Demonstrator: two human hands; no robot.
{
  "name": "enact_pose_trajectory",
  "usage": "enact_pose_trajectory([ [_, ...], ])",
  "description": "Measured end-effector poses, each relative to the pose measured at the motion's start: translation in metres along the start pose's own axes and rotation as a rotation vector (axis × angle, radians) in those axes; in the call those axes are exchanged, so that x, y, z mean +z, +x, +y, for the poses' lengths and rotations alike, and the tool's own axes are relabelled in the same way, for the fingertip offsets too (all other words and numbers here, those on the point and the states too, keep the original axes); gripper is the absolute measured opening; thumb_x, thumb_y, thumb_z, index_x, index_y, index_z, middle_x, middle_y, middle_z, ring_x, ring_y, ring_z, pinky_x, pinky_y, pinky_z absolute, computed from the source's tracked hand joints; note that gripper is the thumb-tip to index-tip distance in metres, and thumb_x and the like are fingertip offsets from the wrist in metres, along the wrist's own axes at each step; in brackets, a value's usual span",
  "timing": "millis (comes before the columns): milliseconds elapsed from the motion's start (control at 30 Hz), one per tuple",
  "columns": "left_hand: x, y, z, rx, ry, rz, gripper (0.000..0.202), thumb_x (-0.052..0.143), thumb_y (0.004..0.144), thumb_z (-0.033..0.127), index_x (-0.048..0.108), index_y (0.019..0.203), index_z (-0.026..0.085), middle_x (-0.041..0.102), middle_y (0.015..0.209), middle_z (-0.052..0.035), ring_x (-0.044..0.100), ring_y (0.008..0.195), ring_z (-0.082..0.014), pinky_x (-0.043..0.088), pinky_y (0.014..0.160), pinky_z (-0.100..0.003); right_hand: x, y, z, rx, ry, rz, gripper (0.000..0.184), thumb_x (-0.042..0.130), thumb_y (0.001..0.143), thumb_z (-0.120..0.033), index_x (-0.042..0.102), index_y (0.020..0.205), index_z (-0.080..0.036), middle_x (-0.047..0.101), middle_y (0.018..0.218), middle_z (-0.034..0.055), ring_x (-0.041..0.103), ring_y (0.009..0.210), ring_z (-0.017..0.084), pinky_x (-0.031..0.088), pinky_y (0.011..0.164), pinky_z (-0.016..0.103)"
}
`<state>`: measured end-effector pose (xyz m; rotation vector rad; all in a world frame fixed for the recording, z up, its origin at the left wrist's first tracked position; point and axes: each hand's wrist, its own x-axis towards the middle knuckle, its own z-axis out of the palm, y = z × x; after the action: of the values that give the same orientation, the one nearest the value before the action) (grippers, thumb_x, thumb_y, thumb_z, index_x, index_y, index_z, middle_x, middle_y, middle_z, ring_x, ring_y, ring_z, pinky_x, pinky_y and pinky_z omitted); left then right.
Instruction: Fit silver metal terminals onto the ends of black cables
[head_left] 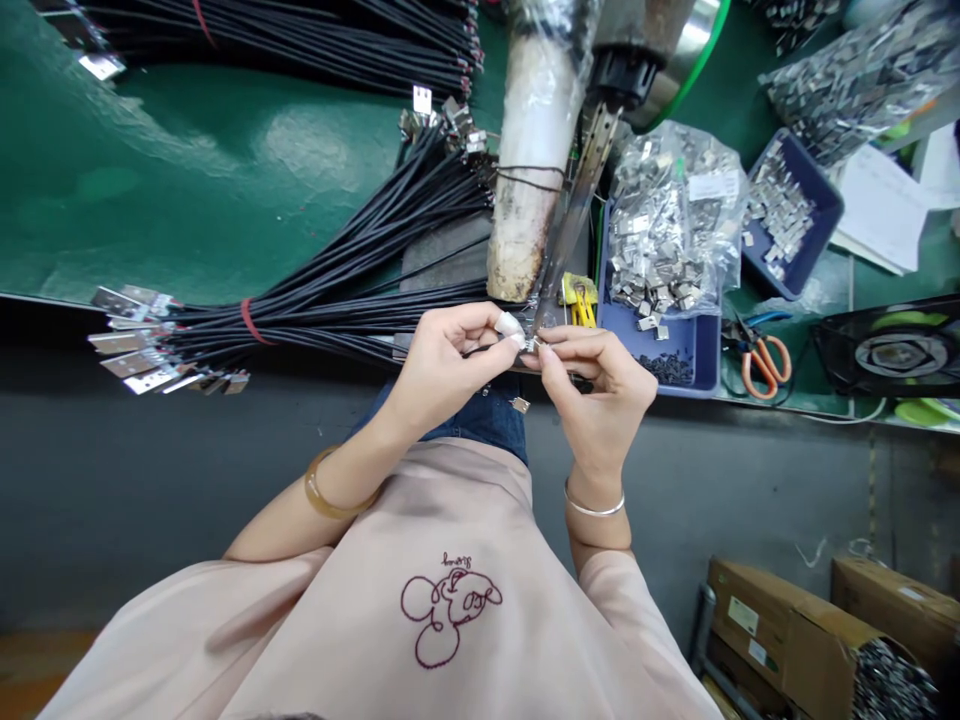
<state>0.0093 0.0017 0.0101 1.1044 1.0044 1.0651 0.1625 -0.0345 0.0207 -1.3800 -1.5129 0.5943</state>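
My left hand [457, 355], with white tape around a fingertip, is closed in a pinch on the end of a black cable. Opposite it, my right hand [600, 385] pinches a small metal connector shell [531, 344] at the cable's tip. The fingertips of both hands nearly meet, hiding most of the joint. A bundle of black cables [322, 315], tied with a red band [251, 322] and tipped with metal plugs [139, 345], lies along the table edge to the left. Below my fingers a metal plug [520, 405] hangs over my lap.
Just beyond my hands stand a dirty white wrapped tube [521, 200] and a metal bar [574, 220]. On the right are a blue bin [705, 345] with bagged metal shells [652, 250], a smaller bin [814, 240], orange-handled cutters [765, 365] and a black fan [892, 350].
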Motion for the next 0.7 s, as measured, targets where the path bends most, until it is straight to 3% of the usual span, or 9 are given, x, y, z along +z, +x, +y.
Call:
enact_pose_trajectory([
  [200,0.000,-0.002,-0.002,-0.012,0.040,0.001,0.007,0.069,0.077,0.020,0.067,0.072,0.015,0.057,0.058,0.0026,0.054,0.054,-0.0083,0.047,0.055,-0.020,0.002,0.000,0.003,0.035,0.082,-0.005,0.008,0.069,0.088,-0.016,0.066,0.083,-0.021,0.075,0.094,-0.0021,0.076,0.076,0.009,0.067,0.070,0.021],
  [367,0.002,-0.001,0.002,-0.005,0.021,0.014,0.005,0.069,0.076,0.019,0.066,0.073,0.016,0.055,0.058,0.0036,0.050,0.052,-0.0074,0.045,0.054,-0.021,0.000,0.003,0.000,0.010,0.011,-0.020,0.007,0.068,0.090,-0.021,0.065,0.083,-0.022,0.075,0.092,-0.0011,0.075,0.076,0.011,0.068,0.070,0.024],
  [700,0.001,-0.006,0.003,-0.001,0.081,-0.060,0.011,0.067,0.076,0.018,0.062,0.066,0.016,0.043,0.052,0.0051,0.035,0.048,-0.0057,0.026,0.047,-0.022,-0.008,-0.008,0.001,-0.029,-0.031,-0.043,0.004,0.065,0.092,-0.020,0.065,0.089,-0.024,0.076,0.094,-0.0018,0.076,0.074,0.011,0.066,0.066,0.024],
])
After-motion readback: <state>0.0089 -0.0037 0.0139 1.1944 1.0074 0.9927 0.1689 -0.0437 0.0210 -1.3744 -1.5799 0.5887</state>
